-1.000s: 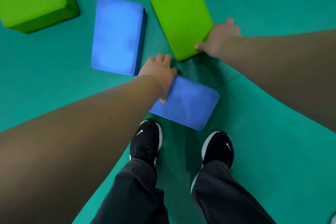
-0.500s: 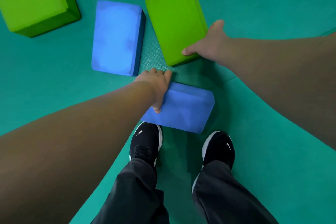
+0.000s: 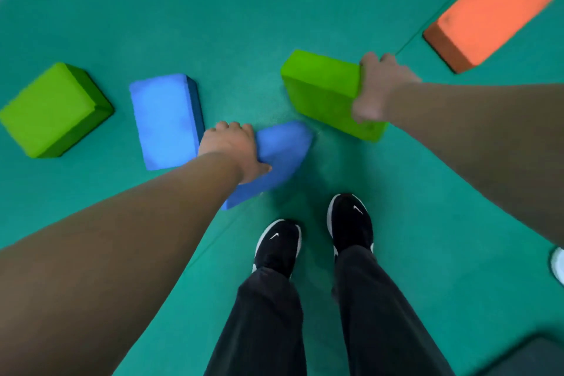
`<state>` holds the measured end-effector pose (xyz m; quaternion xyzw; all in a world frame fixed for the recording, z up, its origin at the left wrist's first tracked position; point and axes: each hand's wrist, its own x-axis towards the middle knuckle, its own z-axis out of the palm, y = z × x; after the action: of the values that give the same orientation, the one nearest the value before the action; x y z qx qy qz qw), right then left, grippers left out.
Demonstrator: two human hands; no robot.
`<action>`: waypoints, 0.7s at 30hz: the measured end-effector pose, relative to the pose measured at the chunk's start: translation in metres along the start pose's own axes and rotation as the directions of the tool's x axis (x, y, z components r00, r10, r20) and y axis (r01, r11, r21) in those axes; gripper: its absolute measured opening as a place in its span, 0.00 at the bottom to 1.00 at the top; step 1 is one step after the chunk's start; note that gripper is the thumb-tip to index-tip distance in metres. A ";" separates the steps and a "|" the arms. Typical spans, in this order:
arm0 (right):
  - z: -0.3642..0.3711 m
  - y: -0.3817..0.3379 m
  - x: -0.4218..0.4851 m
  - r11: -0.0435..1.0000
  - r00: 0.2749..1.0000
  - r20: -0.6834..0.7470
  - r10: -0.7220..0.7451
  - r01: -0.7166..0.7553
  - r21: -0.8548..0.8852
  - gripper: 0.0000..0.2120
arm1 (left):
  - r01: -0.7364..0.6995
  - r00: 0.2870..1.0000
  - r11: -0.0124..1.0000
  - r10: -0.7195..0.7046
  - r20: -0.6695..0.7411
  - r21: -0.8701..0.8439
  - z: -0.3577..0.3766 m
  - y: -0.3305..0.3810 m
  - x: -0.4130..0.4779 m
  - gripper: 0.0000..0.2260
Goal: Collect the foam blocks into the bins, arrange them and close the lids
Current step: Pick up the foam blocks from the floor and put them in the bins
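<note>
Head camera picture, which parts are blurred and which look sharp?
Head view: motion blur smears the orange block at top right and the blue block gripped by the left hand; the green block in the right hand and the shoes look sharper.

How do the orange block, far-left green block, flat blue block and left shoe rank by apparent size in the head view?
1. orange block, though blurred.
2. far-left green block and flat blue block: too alike to rank.
3. left shoe, clearly smallest.
</note>
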<state>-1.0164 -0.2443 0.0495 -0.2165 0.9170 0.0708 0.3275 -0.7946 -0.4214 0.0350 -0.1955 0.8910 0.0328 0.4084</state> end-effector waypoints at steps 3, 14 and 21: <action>-0.009 0.040 -0.035 0.994 0.994 0.019 0.104 -0.105 0.043 0.34 | 0.020 0.998 0.995 -0.015 -0.053 0.098 -0.038 0.013 -0.002 0.34; 0.049 0.161 -0.177 0.726 0.847 0.152 0.509 -0.518 0.452 0.32 | -0.205 0.958 0.952 0.242 -0.151 0.228 -0.100 0.141 -0.047 0.37; 0.121 0.252 -0.263 0.485 0.740 0.165 0.652 -0.574 0.660 0.32 | -0.334 0.917 0.902 0.378 -0.125 0.273 -0.084 0.264 -0.079 0.41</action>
<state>-0.8774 0.1066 0.1181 0.2551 0.9090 -0.1656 0.2851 -0.9067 -0.1708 0.1227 0.0213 0.9412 -0.0210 0.3366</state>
